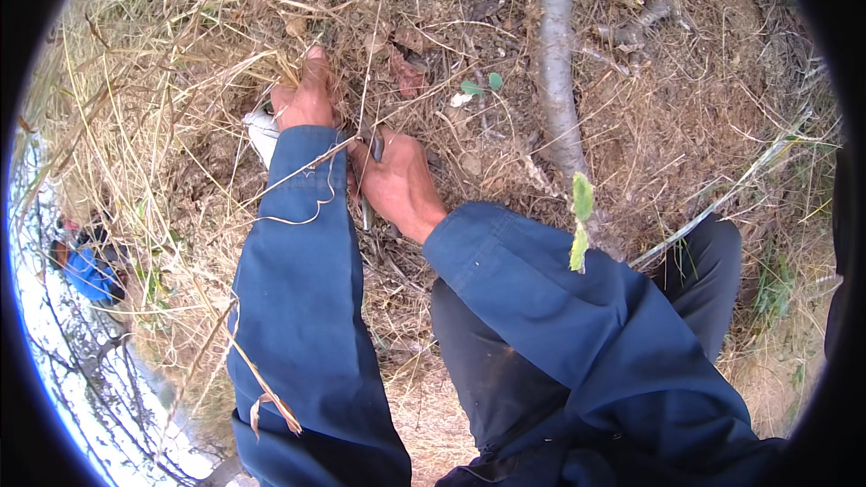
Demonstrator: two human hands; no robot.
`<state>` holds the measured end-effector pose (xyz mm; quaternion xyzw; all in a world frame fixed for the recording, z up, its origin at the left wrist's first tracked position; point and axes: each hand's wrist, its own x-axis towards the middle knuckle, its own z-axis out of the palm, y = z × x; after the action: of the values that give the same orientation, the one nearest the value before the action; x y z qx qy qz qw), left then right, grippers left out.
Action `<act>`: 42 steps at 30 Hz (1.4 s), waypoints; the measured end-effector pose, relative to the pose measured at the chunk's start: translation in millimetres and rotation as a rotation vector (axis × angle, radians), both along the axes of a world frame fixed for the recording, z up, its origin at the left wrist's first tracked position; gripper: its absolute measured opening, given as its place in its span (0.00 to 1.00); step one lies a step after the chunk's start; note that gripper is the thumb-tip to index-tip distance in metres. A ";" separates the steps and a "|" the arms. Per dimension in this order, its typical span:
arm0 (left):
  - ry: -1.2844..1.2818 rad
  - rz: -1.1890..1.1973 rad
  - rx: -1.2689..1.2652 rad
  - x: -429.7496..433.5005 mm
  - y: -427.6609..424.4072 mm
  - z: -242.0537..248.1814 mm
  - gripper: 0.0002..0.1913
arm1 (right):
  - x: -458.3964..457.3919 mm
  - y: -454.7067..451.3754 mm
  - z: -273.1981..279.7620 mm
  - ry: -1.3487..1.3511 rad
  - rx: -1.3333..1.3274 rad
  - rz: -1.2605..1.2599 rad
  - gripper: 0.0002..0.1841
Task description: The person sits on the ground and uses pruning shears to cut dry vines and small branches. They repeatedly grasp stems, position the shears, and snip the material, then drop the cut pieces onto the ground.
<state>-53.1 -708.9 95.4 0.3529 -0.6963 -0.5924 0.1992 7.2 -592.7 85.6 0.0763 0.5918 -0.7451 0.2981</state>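
Note:
My left hand (306, 98) is closed around a bunch of dry grass stalks (287, 71) close to the ground, thumb uppermost. Just below and to its right, my right hand (400, 182) grips a metal hand tool (367, 216). Most of that tool is hidden by the fist and the left sleeve, so its exact kind is unclear. Beside my left wrist lies a white object (262, 136), partly covered by the hand and cuff. A long dry stem (298, 172) crosses over the left cuff.
A grey tree stem (560, 61) rises right of my hands, with a green cactus-like piece (580, 216) near its lower end. A reddish dry leaf (407, 74) lies on the littered soil. My bent knee (497, 358) is below. At far left is a person in blue (91, 274).

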 end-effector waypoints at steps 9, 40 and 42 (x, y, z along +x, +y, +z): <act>-0.048 -0.011 0.062 -0.8 -9.3 6.6 0.23 | 2.4 -0.1 -10.9 0.033 -0.055 0.014 0.10; -0.084 0.130 0.078 9.5 1.9 10.0 0.33 | -4.3 -1.5 0.5 0.181 0.109 -0.028 0.11; -0.032 0.142 0.091 8.2 3.7 6.2 0.35 | -3.7 -0.9 0.7 0.191 0.150 -0.021 0.10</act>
<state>-44.9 -705.2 101.6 0.4194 -0.6450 -0.6022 0.2131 3.5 -593.5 86.3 0.0333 0.6708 -0.7055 0.2261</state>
